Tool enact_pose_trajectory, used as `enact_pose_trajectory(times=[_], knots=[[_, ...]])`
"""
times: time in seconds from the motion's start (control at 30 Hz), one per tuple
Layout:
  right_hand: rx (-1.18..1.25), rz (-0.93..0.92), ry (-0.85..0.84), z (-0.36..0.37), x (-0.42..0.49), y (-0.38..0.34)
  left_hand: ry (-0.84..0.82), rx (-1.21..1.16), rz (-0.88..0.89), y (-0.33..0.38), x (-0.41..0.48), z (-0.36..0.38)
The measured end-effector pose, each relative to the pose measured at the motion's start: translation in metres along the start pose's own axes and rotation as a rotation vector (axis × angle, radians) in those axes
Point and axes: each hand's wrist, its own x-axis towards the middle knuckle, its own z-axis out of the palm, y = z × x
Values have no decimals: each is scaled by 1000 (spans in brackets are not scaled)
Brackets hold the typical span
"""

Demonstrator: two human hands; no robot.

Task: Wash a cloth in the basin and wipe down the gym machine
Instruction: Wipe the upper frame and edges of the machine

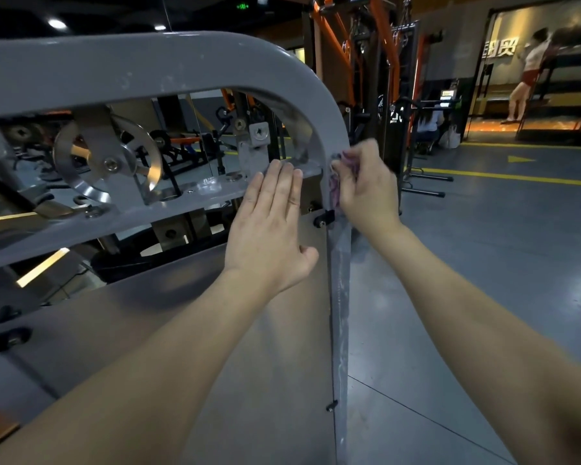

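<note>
Two bare hands work at the upper right corner of the grey gym machine frame. The left hand lies flat against the frame's grey cross plate, fingers straight and together, thumb out to the right; its grip is open and holds nothing. The right hand is curled round a purple cloth, its grip closed on the fabric. The cloth is bunched and pressed against the right upright of the frame, just below the curved corner. Only a small part of the cloth shows between the fingers and the metal, and it appears patterned, though blur makes this uncertain.

Left of the left hand, inside the frame opening, sits a polished metal pulley wheel. A black bolt fitting sits on the upright, just below the cloth. Pale streaks mark the upright's lower length. Far right, yellow floor lines cross the grey floor, and orange gym racks stand beyond the frame.
</note>
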Motion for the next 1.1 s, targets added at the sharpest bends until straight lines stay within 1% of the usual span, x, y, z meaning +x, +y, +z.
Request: enact_pose_trajectory(times=[0.07, 0.13, 0.2, 0.3, 0.4, 0.47, 0.53, 0.6, 0.63, 0.73, 0.83, 0.9, 0.97, 1.0, 1.03, 1.1], knots=[[18, -39, 32, 2, 8, -1, -3, -3, -3, 0, 0, 1], [56, -22, 25, 7, -10, 6, -17, 8, -2, 1, 0, 2], [98, 57, -7, 14, -40, 20, -30, 16, 2, 0, 0, 2], [158, 209, -115, 10, -64, 28, -33, 4, -2, -1, 1, 0], [277, 340, -226, -14, -68, 12, -61, -15, -7, 0, 2, -4], [332, 379, -263, -32, -75, -1, -66, -76, -26, 0, 2, -11], [383, 410, -291, -48, -84, -13, -53, -248, -28, 1, -4, -21], [456, 440, -299, -62, -94, -25, -37, -532, -13, 8, -22, -30], [493, 465, -298, -68, -99, -31, -64, -685, -40, 15, -35, -34], [571, 527, -373, -86, -114, -48, -257, -1052, -226, 42, -71, -38], [601, 548, -491, -94, -130, -48, -259, -1317, -398, 53, -92, -24], [639, 601, -479, -99, -137, -42, -284, -1539, -552, 49, -103, -17], [694, 645, -464, -102, -143, -37, -279, -1845, -667, 47, -113, -15], [718, 657, -467, -103, -145, -36, -276, -1944, -688, 49, -116, -17], [746, 683, -462, -102, -147, -36, -284, -1978, -702, 51, -118, -19], [818, 791, -410, -102, -149, -41, -324, -1969, -731, 59, -121, -24]])
